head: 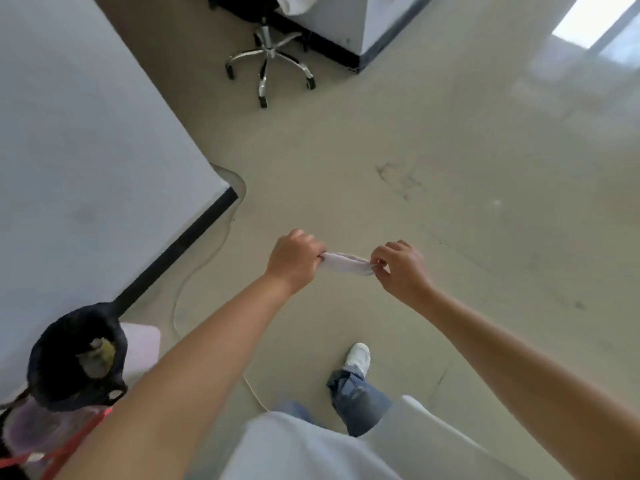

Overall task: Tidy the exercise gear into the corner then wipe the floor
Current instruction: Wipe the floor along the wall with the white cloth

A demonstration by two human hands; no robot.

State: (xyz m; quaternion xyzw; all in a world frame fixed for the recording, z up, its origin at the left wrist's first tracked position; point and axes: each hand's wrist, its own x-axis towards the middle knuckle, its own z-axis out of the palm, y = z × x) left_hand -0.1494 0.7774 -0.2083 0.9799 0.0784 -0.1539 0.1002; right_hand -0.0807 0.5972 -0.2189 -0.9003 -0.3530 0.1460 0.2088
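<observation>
Two bare forearms fill the bottom of the view, and out at their ends a small white cloth (347, 264) is being held up in the air, well above the floor (450, 161). The cloth is gripped at one end by the left hand (294, 259), its fingers curled round the bunched fabric, and pinched at the other end by the fingertips of the right hand (401, 268); between them it is stretched into a short, twisted band. The wiping part of the job appears to be in hand: the cloth looks to be getting opened out or wrung before use. What is called for next, by this reading, is that the cloth be flattened or folded into a pad and brought down to the floor, where faint dark scuff marks (398, 181) are seen ahead. Below the cloth, a white shoe (358, 356) and a jeans leg are planted on the floor. At the lower left, against the wall (86, 150), a black bag (78, 358) stands open, and something pale with a yellowish patch is glimpsed inside; what it is cannot be told. Pinkish and red items are huddled around it. Farther off, a chrome chair base (270, 64) is parked.
</observation>
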